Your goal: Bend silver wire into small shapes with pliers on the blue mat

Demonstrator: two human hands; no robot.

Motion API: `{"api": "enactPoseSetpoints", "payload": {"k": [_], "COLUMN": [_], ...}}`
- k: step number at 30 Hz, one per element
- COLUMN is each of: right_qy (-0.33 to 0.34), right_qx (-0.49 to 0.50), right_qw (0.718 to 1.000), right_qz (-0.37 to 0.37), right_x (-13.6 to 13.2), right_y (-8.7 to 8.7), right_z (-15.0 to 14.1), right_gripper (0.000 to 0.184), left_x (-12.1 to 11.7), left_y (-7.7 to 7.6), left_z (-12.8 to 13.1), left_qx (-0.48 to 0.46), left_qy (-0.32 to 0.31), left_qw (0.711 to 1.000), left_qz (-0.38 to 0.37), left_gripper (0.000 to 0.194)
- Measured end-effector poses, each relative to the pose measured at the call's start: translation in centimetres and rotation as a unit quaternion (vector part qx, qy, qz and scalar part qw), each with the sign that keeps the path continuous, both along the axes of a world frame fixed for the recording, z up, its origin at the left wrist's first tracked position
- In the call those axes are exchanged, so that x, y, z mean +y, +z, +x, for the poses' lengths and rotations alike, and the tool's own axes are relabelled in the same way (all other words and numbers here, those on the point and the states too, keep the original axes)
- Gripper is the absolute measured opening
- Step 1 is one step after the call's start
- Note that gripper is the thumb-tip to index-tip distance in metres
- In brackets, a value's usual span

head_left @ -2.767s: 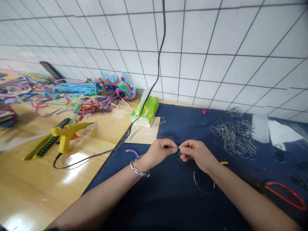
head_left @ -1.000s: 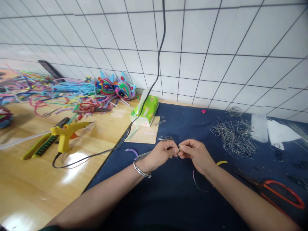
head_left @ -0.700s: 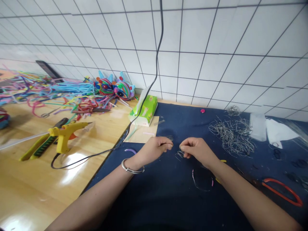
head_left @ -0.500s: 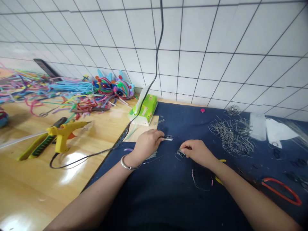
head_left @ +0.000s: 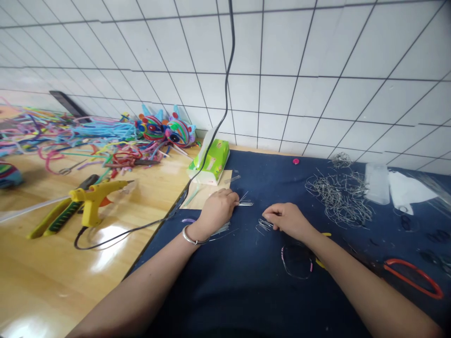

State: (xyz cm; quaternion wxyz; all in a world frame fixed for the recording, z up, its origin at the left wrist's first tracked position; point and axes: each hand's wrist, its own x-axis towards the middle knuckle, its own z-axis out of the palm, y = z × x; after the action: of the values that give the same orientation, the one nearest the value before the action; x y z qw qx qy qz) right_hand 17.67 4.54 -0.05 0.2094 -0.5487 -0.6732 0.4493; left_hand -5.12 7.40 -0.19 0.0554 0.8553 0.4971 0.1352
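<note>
On the cloth [head_left: 246, 272], wires [head_left: 245, 203] run rightward from the bunched left hand [head_left: 219, 209]; the right hand [head_left: 288, 219] curls by bent wires [head_left: 265, 226]; both grips unclear.

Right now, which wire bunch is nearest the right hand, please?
The small looped bunch at the right hand; the straight wires and the big tangle lie farther off.

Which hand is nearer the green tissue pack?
Left. The left hand is just in front of the green tissue pack, apart from it; the right hand is farther away, in front and off to its right.
</note>
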Motion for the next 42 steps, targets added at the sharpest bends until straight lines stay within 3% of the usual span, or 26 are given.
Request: {"api": "enactPoseSetpoints", "payload": {"k": [13, 27, 42], "right_qy": [-0.006, 0.0, 0.005], "right_qx": [0.007, 0.0, -0.01], "right_qw": [1.0, 1.0, 0.999], "right_qz": [0.008, 0.023, 0.038], "right_x": [-0.03, -0.12, -0.19], "right_y": [-0.03, -0.09, -0.32], "right_z": [-0.19, -0.19, -0.19], "right_gripper": [0.021, 0.022, 0.021], "left_x": [-0.3, -0.21, -0.51], "left_y": [0.51, 0.02, 0.42], "left_z": [0.27, 0.59, 0.22], "left_qx": [0.031, 0.075, 0.088], "left_qy": [-0.001, 0.007, 0.008], "left_qw": [0.999, 0.997, 0.996], "left_qz": [0.014, 0.024, -0.006], "left_gripper": [0.015, 0.015, 0.016]}}
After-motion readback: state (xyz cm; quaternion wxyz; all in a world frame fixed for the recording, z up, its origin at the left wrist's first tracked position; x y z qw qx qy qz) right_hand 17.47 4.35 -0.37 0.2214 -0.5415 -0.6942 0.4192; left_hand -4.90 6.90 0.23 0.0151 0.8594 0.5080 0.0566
